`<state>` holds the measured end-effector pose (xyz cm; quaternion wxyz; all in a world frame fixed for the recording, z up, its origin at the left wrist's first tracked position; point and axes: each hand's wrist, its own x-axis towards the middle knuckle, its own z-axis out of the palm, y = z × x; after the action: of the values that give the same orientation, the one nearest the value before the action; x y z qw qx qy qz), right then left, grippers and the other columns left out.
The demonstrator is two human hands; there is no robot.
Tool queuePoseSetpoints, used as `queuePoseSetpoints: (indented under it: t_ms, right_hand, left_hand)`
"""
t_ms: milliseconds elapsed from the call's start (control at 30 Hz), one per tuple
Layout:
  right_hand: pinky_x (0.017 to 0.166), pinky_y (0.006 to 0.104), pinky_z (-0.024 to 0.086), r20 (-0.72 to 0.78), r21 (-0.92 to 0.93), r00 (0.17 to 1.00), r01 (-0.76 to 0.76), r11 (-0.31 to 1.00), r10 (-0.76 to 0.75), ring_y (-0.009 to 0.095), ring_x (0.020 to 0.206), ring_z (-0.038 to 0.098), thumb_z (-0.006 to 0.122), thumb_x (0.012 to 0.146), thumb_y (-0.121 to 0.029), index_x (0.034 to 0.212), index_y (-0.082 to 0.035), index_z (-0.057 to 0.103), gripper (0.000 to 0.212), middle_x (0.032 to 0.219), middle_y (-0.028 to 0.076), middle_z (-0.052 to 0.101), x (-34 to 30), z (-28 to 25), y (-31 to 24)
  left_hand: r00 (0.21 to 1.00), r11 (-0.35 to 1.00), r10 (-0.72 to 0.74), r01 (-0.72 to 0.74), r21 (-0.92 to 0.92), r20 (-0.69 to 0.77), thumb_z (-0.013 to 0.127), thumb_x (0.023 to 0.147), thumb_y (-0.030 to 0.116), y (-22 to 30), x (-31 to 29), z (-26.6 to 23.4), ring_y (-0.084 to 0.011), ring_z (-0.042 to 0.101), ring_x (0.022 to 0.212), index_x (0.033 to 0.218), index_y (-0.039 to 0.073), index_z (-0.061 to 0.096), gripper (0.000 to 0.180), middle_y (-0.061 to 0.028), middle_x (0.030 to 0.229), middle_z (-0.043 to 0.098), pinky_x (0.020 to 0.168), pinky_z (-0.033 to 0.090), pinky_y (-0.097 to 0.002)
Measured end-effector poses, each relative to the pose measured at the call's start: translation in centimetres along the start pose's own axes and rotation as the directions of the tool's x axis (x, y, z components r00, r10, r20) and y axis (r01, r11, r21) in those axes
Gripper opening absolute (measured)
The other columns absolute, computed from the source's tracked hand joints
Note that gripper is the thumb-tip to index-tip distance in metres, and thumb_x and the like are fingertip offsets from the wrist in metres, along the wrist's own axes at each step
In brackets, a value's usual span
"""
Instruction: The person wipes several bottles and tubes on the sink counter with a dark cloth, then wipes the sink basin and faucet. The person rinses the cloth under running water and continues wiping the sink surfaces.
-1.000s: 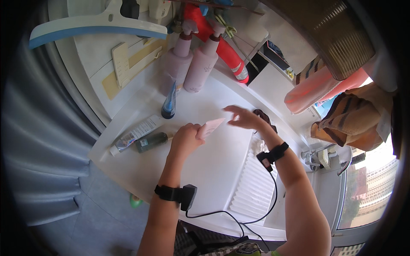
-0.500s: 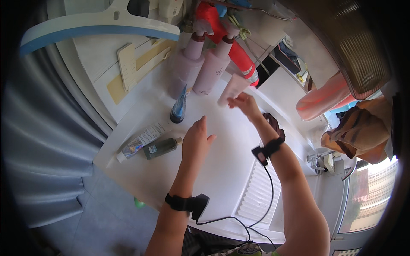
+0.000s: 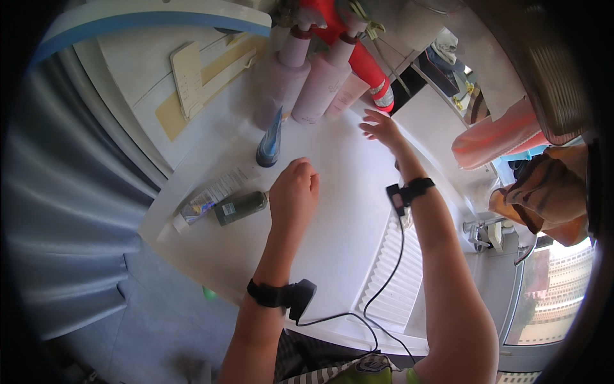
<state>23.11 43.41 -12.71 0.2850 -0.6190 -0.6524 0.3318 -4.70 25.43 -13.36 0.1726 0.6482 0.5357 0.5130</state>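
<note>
My right hand (image 3: 382, 130) hovers over the far right of the white counter (image 3: 339, 185), its fingers apart and holding nothing. Just beyond it a pink tube (image 3: 348, 95) stands upright beside two pink pump bottles (image 3: 322, 86), partly behind the nearer one. My left hand (image 3: 294, 192) is curled into a loose fist above the middle of the counter, with nothing visible in it. Left of it lies a dark green bottle (image 3: 240, 209), its cap end hidden by that hand. A silvery white tube (image 3: 208, 200) lies alongside, and a blue tube (image 3: 270, 142) stands on its dark cap.
A red cylinder (image 3: 371, 73) with a silver band rests behind the bottles. Ridged white moulding (image 3: 390, 275) is set into the counter's near right. A cable (image 3: 345, 315) joins my wrist straps. A grey curtain (image 3: 77, 211) hangs left; pink and brown towels (image 3: 540, 198) hang right.
The pink tube, held in my right hand before, now stands by the pump bottles, let go. My right hand has opened and drawn slightly right. My left fingers have curled in.
</note>
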Motion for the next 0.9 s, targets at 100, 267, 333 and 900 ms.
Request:
queuePoseSetpoints:
  t_ms: [100, 267, 333, 900]
  right_hand:
    - [0.081, 0.0379, 0.053, -0.002, -0.542, 0.994, 0.087, 0.836, -0.105, 0.026, 0.085, 0.067, 0.070, 0.079, -0.023, 0.122, -0.011, 0.063, 0.045, 0.101, 0.012, 0.070, -4.4, -6.0, 3.4]
    - [0.097, 0.0413, 0.045, 0.006, -0.708, 0.971, -0.165, 0.687, 0.240, 0.035, 0.110, 0.058, 0.072, 0.069, -0.023, 0.135, -0.015, 0.052, 0.070, 0.117, 0.015, 0.062, -11.6, -10.7, 8.6]
    - [0.094, 0.0417, 0.047, -0.012, -0.584, 0.999, -0.047, 0.811, 0.049, 0.037, 0.112, 0.055, 0.070, 0.070, -0.020, 0.135, -0.018, 0.050, 0.068, 0.123, 0.016, 0.057, -12.6, -10.5, 10.0]
    - [0.100, 0.0321, 0.042, -0.327, -0.017, 0.826, 0.481, 0.876, -0.460, 0.023, 0.116, 0.054, 0.045, 0.066, 0.019, 0.099, -0.003, 0.056, 0.041, 0.124, 0.011, 0.056, -9.7, -11.4, 6.5]
  left_hand:
    - [0.997, 0.996, -0.078, 0.077, -0.044, -0.015, 0.072, 0.079, 0.009, 0.2, 0.0, -0.1, -0.0277, 0.063, 0.071, 0.086, 0.001, 0.059, 0.017, -0.0092, 0.088, 0.064, 0.065, 0.052, -0.0346]
    - [0.997, 0.998, -0.068, 0.068, 0.003, -0.023, 0.076, 0.078, 0.014, 0.4, 0.1, 0.1, -0.0249, 0.058, 0.057, 0.080, 0.001, 0.063, 0.019, -0.0092, 0.068, 0.061, 0.055, 0.046, -0.0351]
    - [0.997, 0.992, -0.073, 0.069, 0.105, 0.029, 0.075, 0.081, 0.020, 0.4, 0.1, 0.1, -0.0265, 0.059, 0.058, 0.074, 0.000, 0.065, 0.023, -0.0105, 0.066, 0.062, 0.056, 0.046, -0.0358]
    - [0.995, 0.998, -0.058, 0.060, 0.020, -0.084, 0.055, 0.095, 0.037, 0.2, 0.1, 0.3, -0.0264, 0.061, 0.057, 0.066, 0.003, 0.061, 0.045, -0.0079, 0.064, 0.062, 0.054, 0.046, -0.0360]
